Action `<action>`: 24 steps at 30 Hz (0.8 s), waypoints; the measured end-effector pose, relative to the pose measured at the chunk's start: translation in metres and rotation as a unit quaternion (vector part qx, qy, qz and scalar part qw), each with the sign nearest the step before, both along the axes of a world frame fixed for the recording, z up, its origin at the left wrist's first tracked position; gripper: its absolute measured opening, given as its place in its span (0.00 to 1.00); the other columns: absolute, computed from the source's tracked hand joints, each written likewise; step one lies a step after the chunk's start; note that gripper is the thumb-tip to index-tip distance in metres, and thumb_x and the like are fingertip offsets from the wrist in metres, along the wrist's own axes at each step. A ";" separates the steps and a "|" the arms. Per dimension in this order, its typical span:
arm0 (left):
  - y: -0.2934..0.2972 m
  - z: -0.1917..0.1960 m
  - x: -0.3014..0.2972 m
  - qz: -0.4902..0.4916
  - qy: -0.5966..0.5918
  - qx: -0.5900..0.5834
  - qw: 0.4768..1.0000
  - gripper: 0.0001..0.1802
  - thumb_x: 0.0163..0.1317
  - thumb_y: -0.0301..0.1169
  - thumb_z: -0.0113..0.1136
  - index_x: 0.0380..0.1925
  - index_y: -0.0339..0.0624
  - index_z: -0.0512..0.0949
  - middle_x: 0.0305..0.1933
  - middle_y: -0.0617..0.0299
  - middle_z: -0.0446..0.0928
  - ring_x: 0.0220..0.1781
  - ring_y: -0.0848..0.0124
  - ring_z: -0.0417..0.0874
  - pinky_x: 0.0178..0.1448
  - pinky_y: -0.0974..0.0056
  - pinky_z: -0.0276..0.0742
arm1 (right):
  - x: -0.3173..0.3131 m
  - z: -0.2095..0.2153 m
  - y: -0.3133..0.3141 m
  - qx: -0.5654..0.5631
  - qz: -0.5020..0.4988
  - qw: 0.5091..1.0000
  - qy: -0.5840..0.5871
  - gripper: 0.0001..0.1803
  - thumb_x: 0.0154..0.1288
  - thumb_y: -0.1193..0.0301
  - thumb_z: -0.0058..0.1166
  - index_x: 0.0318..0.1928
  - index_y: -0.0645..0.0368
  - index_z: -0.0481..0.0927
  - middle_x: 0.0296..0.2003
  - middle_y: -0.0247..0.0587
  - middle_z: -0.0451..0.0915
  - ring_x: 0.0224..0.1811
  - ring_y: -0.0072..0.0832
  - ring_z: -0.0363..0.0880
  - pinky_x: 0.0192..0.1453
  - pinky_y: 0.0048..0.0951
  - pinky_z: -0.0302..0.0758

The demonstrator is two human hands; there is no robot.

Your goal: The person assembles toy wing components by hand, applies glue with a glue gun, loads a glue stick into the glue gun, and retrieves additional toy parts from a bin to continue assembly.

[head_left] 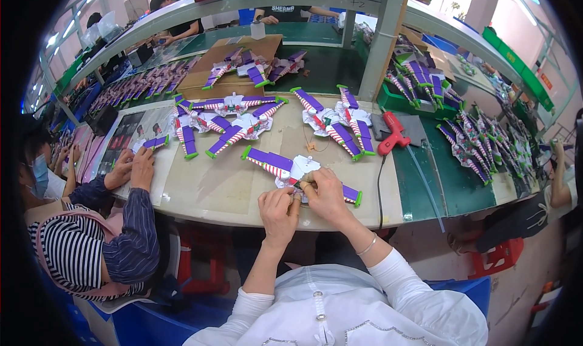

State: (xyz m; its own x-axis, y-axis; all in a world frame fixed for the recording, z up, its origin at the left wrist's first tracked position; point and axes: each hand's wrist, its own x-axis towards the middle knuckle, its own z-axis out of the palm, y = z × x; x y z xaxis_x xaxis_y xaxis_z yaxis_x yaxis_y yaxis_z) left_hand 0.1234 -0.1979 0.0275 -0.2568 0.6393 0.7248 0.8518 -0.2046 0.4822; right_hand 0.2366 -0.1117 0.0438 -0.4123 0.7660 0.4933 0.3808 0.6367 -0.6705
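Observation:
A winged plastic toy part (277,162) lies near the table's front edge, with a white middle, purple wings, red-and-white stripes and green tips. My left hand (279,213) has its fingers bent and pressed at the near side of the white middle. Over the right side of that middle, my right hand (327,195) pinches with thumb and fingers, covering part of the right wing. Both hands meet at the centre of the part. Any small piece between the fingertips is hidden. Several matching winged parts (248,127) lie beyond my hands.
To the right, a red glue gun (393,133) rests with its cable hanging over the front edge. A green bin (419,100) and a pile of winged parts (492,142) stand farther right. A cardboard box (243,61) sits at the back. On the left, a co-worker's hands (135,169) handle another part.

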 end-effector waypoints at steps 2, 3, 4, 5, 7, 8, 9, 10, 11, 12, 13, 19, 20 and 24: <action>0.001 -0.001 0.000 -0.002 0.001 0.006 1.000 0.11 0.47 0.21 0.67 0.23 0.40 0.72 0.39 0.59 0.81 0.42 0.60 0.78 0.52 0.56 0.67 | -0.001 -0.001 -0.001 -0.007 -0.007 0.999 -0.031 0.07 0.56 0.73 0.59 0.29 0.63 0.75 0.31 0.50 0.74 0.38 0.46 0.72 0.42 0.44 0.69; 0.001 -0.001 0.000 -0.001 0.000 0.006 1.000 0.11 0.47 0.21 0.67 0.23 0.40 0.72 0.39 0.59 0.81 0.42 0.60 0.78 0.52 0.56 0.67 | -0.002 -0.001 -0.001 -0.007 -0.006 0.999 -0.033 0.07 0.56 0.73 0.59 0.29 0.63 0.75 0.31 0.50 0.74 0.38 0.46 0.72 0.42 0.44 0.69; 0.001 -0.002 -0.002 -0.005 -0.002 0.005 1.000 0.10 0.48 0.21 0.66 0.24 0.40 0.73 0.39 0.60 0.81 0.43 0.61 0.79 0.52 0.57 0.67 | -0.003 -0.001 -0.002 0.008 -0.014 0.999 -0.035 0.07 0.56 0.73 0.58 0.29 0.63 0.75 0.31 0.50 0.74 0.38 0.46 0.72 0.42 0.45 0.69; 0.000 -0.003 -0.002 -0.009 -0.005 0.004 1.000 0.09 0.48 0.21 0.66 0.25 0.39 0.74 0.39 0.60 0.81 0.44 0.61 0.79 0.52 0.57 0.68 | -0.004 -0.002 -0.003 0.022 -0.023 0.999 -0.038 0.07 0.56 0.74 0.58 0.29 0.63 0.75 0.32 0.50 0.74 0.38 0.46 0.72 0.42 0.45 0.69; -0.002 -0.002 -0.003 -0.018 -0.004 -0.007 1.000 0.08 0.49 0.21 0.65 0.26 0.39 0.75 0.39 0.60 0.82 0.44 0.61 0.79 0.52 0.57 0.68 | -0.007 -0.001 -0.006 0.043 -0.032 0.997 -0.055 0.06 0.54 0.74 0.58 0.29 0.63 0.75 0.31 0.50 0.74 0.38 0.46 0.72 0.42 0.44 0.69; -0.003 -0.001 -0.004 -0.027 -0.002 -0.018 0.999 0.07 0.49 0.21 0.65 0.26 0.39 0.75 0.40 0.60 0.82 0.45 0.61 0.79 0.52 0.57 0.68 | -0.008 0.000 -0.008 0.063 -0.041 0.995 -0.070 0.05 0.53 0.75 0.58 0.28 0.63 0.75 0.31 0.50 0.74 0.38 0.45 0.72 0.41 0.44 0.70; -0.004 -0.001 -0.005 -0.026 -0.004 -0.018 1.000 0.07 0.49 0.21 0.65 0.26 0.39 0.75 0.40 0.60 0.82 0.45 0.61 0.79 0.52 0.57 0.68 | -0.009 0.002 -0.009 0.063 -0.040 0.995 -0.072 0.05 0.53 0.75 0.58 0.28 0.63 0.75 0.31 0.50 0.74 0.38 0.45 0.72 0.41 0.44 0.70; -0.006 -0.001 -0.006 -0.042 0.003 -0.023 0.999 0.06 0.49 0.22 0.64 0.27 0.38 0.76 0.40 0.59 0.82 0.45 0.61 0.79 0.53 0.57 0.68 | -0.010 0.005 -0.011 0.107 -0.041 0.988 -0.106 0.06 0.50 0.76 0.58 0.29 0.63 0.76 0.31 0.49 0.74 0.39 0.45 0.73 0.42 0.43 0.70; -0.008 -0.001 -0.007 -0.058 0.010 -0.029 0.998 0.06 0.49 0.22 0.64 0.27 0.37 0.76 0.41 0.59 0.82 0.45 0.60 0.79 0.53 0.57 0.68 | -0.012 0.009 -0.013 0.150 -0.041 0.978 -0.139 0.07 0.48 0.76 0.59 0.29 0.63 0.77 0.31 0.49 0.74 0.39 0.44 0.73 0.42 0.42 0.70; -0.010 -0.001 -0.008 -0.056 0.007 -0.030 0.998 0.06 0.49 0.22 0.64 0.27 0.37 0.76 0.41 0.59 0.82 0.45 0.60 0.79 0.53 0.57 0.68 | -0.013 0.012 -0.015 0.150 -0.039 0.978 -0.141 0.07 0.48 0.76 0.59 0.29 0.63 0.77 0.31 0.49 0.74 0.39 0.44 0.73 0.42 0.42 0.70; -0.011 -0.001 -0.009 -0.069 0.003 -0.033 0.997 0.07 0.48 0.22 0.64 0.26 0.37 0.75 0.41 0.58 0.82 0.45 0.59 0.79 0.53 0.56 0.69 | -0.014 0.016 -0.016 0.157 -0.033 0.969 -0.188 0.08 0.46 0.76 0.59 0.29 0.63 0.77 0.31 0.49 0.75 0.40 0.43 0.73 0.42 0.41 0.70; -0.014 0.004 -0.015 -0.114 -0.023 -0.049 0.992 0.08 0.47 0.23 0.65 0.24 0.36 0.74 0.42 0.56 0.83 0.45 0.57 0.78 0.53 0.55 0.69 | -0.011 0.033 -0.005 0.199 0.077 0.939 -0.270 0.09 0.44 0.75 0.59 0.29 0.65 0.78 0.32 0.49 0.77 0.40 0.41 0.74 0.46 0.39 0.70; -0.013 0.004 -0.015 -0.124 -0.028 -0.055 0.990 0.08 0.47 0.23 0.65 0.24 0.36 0.74 0.42 0.56 0.82 0.44 0.57 0.78 0.53 0.55 0.69 | -0.009 0.034 -0.002 0.201 0.110 0.934 -0.275 0.09 0.45 0.75 0.58 0.29 0.65 0.79 0.32 0.49 0.77 0.40 0.41 0.74 0.47 0.38 0.70; -0.011 0.013 -0.020 -0.138 -0.047 -0.069 0.987 0.08 0.48 0.24 0.66 0.23 0.37 0.74 0.41 0.56 0.83 0.44 0.57 0.78 0.53 0.55 0.69 | -0.015 0.038 0.004 0.214 0.128 0.923 -0.292 0.08 0.46 0.76 0.57 0.29 0.65 0.80 0.31 0.49 0.77 0.41 0.41 0.75 0.47 0.37 0.70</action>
State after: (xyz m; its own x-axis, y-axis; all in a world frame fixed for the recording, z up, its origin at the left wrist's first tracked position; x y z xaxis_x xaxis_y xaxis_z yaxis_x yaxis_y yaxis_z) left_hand 0.1037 -0.2088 0.0409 -0.1218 0.7852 0.6071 0.7227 -0.3491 0.5965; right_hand 0.2212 -0.1073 0.0823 -0.8444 0.3925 0.3645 0.3980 0.9152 -0.0635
